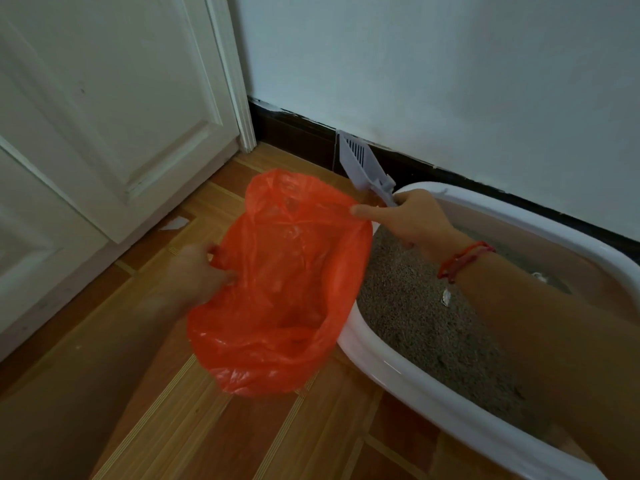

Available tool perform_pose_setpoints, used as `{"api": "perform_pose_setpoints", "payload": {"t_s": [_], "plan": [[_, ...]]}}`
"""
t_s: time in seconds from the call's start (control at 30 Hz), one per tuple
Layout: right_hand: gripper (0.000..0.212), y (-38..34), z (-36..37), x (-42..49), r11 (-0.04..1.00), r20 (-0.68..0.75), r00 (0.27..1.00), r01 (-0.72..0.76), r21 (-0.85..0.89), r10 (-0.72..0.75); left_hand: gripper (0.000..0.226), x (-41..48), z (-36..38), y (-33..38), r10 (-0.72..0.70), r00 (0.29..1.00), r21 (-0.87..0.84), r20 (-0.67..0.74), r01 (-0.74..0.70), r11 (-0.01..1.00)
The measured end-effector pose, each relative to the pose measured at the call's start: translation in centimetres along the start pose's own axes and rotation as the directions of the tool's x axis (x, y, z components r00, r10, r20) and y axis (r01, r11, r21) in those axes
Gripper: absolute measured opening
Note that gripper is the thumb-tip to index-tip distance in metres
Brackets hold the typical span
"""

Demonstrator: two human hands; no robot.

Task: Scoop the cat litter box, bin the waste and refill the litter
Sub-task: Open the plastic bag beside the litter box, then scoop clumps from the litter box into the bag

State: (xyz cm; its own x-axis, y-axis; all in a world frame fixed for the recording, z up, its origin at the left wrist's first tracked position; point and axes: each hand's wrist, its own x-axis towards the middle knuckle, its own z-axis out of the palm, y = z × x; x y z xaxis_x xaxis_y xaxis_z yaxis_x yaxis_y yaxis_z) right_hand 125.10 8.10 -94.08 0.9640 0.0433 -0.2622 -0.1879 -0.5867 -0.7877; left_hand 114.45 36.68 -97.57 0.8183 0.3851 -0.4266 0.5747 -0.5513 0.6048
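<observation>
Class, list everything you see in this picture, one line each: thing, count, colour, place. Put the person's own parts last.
floor: one, brown wood, underneath
wall: one, white, behind
door: one, white, left
skirting board: one, dark, at the wall's foot
litter box: one, white, on the floor by the wall
litter: one bed, grey, in the box
scoop: one, pale grey, raised at the box's far corner
orange bag: one, orange, held open beside the litter box
paper scrap: one, white, on the floor by the door
bracelet: one, red, right wrist
left hand: one, grips the bag's left rim
right hand: one, holds the scoop's handle
</observation>
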Motion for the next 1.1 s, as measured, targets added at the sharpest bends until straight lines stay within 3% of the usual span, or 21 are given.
{"api": "perform_pose_setpoints", "payload": {"t_s": [0.1, 0.2, 0.4, 0.6, 0.87, 0.93, 1.1], "plan": [[0.051, 0.7, -1.7, -0.4, 1.000, -0.059, 0.998, 0.001, 0.020, 0.001, 0.047, -0.2, 0.4, 0.5, 0.011, 0.996, -0.034, -0.083, -0.014, 0.999], [0.023, 2.0, -3.8, -1.1, 0.999, -0.101, 0.995, 0.014, -0.046, -0.018, 0.044, -0.2, 0.9, 0.6, 0.065, 0.988, 0.012, -0.141, -0.064, 0.998], [0.006, 5.5, -8.8, -2.4, 0.890, -0.096, 0.988, 0.063, -0.452, -0.119, 0.034, -0.2, 1.3, 1.1, 0.162, 0.972, 0.094, -0.172, -0.148, 0.985], [0.025, 8.2, -12.1, -3.2, 0.689, -0.092, 0.988, 0.018, -0.725, -0.124, 0.026, -0.5, 1.9, 2.0, 0.198, 0.966, 0.122, -0.166, -0.179, 0.976], [0.026, 9.6, -14.4, -1.9, 0.630, 0.008, 1.000, 0.015, -0.777, -0.014, 0.025, -0.4, 1.4, 2.7, 0.302, 0.931, 0.196, -0.203, -0.264, 0.944], [0.026, 9.5, -15.3, -1.2, 0.535, 0.003, 1.000, 0.001, -0.845, 0.002, 0.025, -0.4, 1.0, 2.9, 0.349, 0.905, 0.226, -0.243, -0.297, 0.928], [0.015, 9.4, -17.2, -0.6, 0.136, -0.070, 0.997, -0.072, -0.988, 0.022, 0.019, -0.3, 0.5, 2.4, 0.410, 0.876, 0.279, -0.254, -0.339, 0.898]]}}
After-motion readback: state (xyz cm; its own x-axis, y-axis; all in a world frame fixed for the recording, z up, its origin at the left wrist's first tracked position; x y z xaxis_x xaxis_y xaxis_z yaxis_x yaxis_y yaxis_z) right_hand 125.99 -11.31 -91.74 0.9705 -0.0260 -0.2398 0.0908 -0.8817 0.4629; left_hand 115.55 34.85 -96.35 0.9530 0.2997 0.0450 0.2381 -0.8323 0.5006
